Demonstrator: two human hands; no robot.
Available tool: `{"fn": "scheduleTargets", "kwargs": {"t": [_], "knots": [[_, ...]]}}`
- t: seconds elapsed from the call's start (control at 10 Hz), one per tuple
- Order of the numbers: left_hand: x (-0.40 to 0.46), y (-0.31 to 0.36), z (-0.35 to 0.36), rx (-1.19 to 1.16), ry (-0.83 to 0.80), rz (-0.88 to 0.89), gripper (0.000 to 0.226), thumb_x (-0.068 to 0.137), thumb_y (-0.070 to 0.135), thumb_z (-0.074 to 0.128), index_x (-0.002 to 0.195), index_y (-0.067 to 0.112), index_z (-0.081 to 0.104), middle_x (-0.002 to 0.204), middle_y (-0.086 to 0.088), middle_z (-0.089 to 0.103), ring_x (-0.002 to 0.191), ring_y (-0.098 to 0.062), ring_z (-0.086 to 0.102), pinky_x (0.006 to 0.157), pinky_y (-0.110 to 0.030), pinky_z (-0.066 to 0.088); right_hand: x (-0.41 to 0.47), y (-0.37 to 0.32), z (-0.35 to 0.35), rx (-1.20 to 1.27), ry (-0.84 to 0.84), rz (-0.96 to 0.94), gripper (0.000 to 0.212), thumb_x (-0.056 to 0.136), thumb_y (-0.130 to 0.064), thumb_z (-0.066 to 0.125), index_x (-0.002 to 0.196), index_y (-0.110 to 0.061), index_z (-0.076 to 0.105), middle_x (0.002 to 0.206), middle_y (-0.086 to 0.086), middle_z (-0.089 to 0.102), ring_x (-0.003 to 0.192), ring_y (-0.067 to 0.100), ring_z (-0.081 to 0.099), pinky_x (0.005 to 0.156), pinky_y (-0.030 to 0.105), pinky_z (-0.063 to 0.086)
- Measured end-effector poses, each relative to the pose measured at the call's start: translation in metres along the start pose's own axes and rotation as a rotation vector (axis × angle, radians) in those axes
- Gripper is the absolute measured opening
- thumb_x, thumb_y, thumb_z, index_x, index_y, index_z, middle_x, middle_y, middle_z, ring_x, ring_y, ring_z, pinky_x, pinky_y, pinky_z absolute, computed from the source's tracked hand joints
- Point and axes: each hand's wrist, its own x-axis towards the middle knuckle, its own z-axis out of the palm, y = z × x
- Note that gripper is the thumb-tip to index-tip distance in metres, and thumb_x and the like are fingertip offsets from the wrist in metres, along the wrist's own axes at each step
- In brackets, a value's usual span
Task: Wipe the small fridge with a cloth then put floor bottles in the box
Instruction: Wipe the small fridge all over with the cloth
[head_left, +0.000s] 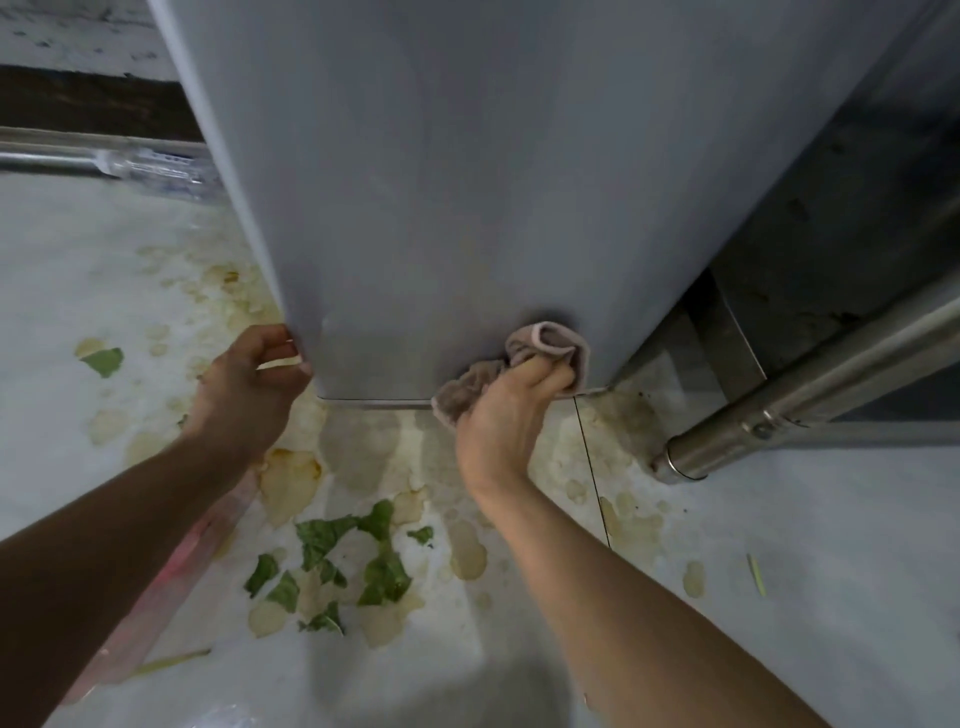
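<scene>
Nearest the camera, torn green leaves (358, 561) and yellowish dried stains (288, 483) lie scattered over the pale floor (779, 623). Above them the right hand (506, 415) has its fingers curled tight round a bunched pinkish-grey cloth (550, 345), pressing it against the lower front of the grey fridge (467, 182), close to its bottom right corner. The left hand (247, 387) curls its fingers and thumb round the fridge's lower left edge, seemingly steadying it. Beyond, to the right, a steel table leg (810, 384) stands beside the fridge. At far left lies what may be a clear plastic bottle (156, 169) against the wall, too blurred to be sure; no box is in view.

The wipe is near the bottom edge, so the cloth could slip off onto the stained floor and smear grime back onto the door. Footing on the leaves could also slide.
</scene>
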Motion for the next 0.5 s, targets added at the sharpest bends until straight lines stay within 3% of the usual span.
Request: {"fn": "scheduleTargets", "kwargs": {"t": [0.1,0.2,0.3,0.4,0.5], "knots": [[0.001,-0.001,-0.003,-0.032,-0.018,0.002,0.032,0.088,0.014,0.058,0.118,0.024,0.058,0.11,0.004,0.065,0.097,-0.021,0.061,0.084,-0.039,0.05,0.009,0.014,-0.011,0.188,0.041,0.046,0.051,0.081,0.003,0.056,0.125,0.009,0.031,0.129,0.027,0.032,0.104,0.043,0.05,0.077,0.023,0.034],[0.002,-0.004,-0.009,-0.081,-0.088,-0.005,0.034,0.088,0.01,0.057,0.119,0.025,0.057,0.114,0.005,0.065,0.092,-0.017,0.061,0.08,-0.034,0.048,0.033,0.034,-0.03,0.232,0.103,0.213,0.065,0.084,0.001,0.05,0.145,-0.003,0.025,0.143,0.026,0.025,0.121,0.048,0.038,0.086,0.038,0.034],[0.002,-0.006,-0.012,-0.178,-0.217,-0.027,0.041,0.09,-0.001,0.052,0.123,0.021,0.052,0.12,0.005,0.061,0.087,-0.01,0.06,0.074,-0.03,0.044,0.045,0.044,-0.044,0.157,0.094,0.244,0.07,0.082,0.0,0.052,0.146,-0.003,0.024,0.146,0.026,0.021,0.125,0.047,0.037,0.091,0.043,0.036],[0.001,-0.006,-0.011,-0.262,-0.275,-0.042,0.047,0.089,-0.011,0.047,0.12,0.024,0.05,0.124,0.007,0.057,0.091,-0.001,0.06,0.077,-0.028,0.043,0.028,0.025,-0.029,0.087,0.146,0.147,0.062,0.078,0.004,0.054,0.135,0.008,0.032,0.136,0.032,0.03,0.112,0.047,0.046,0.084,0.032,0.035],[0.003,-0.009,-0.014,-0.269,-0.302,-0.042,0.052,0.088,-0.013,0.046,0.122,0.026,0.049,0.128,0.007,0.056,0.096,-0.004,0.06,0.079,-0.03,0.044,-0.005,-0.011,0.009,0.032,0.078,0.044,0.043,0.083,0.004,0.056,0.121,0.005,0.036,0.132,0.024,0.035,0.103,0.039,0.053,0.08,0.032,0.044]]}}
